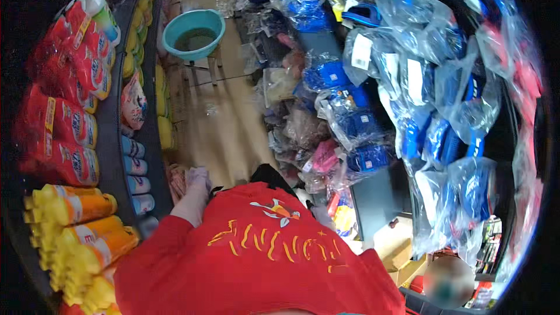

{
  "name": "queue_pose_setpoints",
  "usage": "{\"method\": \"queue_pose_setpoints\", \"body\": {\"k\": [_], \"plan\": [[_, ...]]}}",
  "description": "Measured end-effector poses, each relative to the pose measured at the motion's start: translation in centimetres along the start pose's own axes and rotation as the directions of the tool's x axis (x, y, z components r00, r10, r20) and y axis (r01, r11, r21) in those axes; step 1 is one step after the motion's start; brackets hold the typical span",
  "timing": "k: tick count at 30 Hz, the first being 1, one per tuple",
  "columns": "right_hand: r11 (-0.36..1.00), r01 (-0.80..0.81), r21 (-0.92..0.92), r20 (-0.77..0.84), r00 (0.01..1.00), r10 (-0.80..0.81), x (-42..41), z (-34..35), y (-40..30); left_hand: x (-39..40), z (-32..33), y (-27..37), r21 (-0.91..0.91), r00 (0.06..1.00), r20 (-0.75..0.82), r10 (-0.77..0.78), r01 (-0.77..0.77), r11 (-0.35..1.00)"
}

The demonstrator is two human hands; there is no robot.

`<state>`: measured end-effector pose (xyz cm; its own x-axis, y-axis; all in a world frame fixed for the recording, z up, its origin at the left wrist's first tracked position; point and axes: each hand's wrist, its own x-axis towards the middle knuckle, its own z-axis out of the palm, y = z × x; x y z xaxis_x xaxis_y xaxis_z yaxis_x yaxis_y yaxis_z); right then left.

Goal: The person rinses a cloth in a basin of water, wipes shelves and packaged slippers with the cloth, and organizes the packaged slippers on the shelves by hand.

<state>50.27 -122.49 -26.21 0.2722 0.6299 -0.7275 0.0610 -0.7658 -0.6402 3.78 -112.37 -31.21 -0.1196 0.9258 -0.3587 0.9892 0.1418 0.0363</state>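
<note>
My left hand [199,178], which looks pale lavender as if gloved, is low beside the left shelf, next to pinkish packaged goods [176,181]. Its fingers are too blurred to show whether it holds anything. My right hand cannot be made out; a pale lavender shape beside the red shirt [271,245] on the right is unclear. Ahead in the aisle, a turquoise plastic basin [214,48] with dark liquid in it rests on a small stool [214,68].
Left shelves hold red packs [74,162], orange-yellow bottles [94,210] and blue-capped rolls or cans [138,183]. On the right, plastic-wrapped blue slippers [470,188] hang above bagged footwear [367,157]. A cardboard box [398,256] is low at right; tiled floor [218,118] runs between.
</note>
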Motion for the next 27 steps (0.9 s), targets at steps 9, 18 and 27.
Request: {"method": "queue_pose_setpoints", "body": {"k": [9,18,27], "plan": [[0.902,0.237,-0.361,0.16,0.969,-0.191,7.6,9.6,-15.4,2.7,8.5,-8.9,0.616,0.937,-0.296,0.186,0.038,0.787],[0.96,0.275,-0.047,0.279,0.927,-0.252,20.0,22.9,-30.6,16.1,1.4,-12.7,0.003,0.947,-0.313,0.073,-0.076,0.997],[0.898,0.44,0.017,0.242,0.87,-0.43,22.1,26.9,-45.6,34.4,-11.4,-7.5,-0.909,0.835,0.237,-0.496,0.37,0.19]]}}
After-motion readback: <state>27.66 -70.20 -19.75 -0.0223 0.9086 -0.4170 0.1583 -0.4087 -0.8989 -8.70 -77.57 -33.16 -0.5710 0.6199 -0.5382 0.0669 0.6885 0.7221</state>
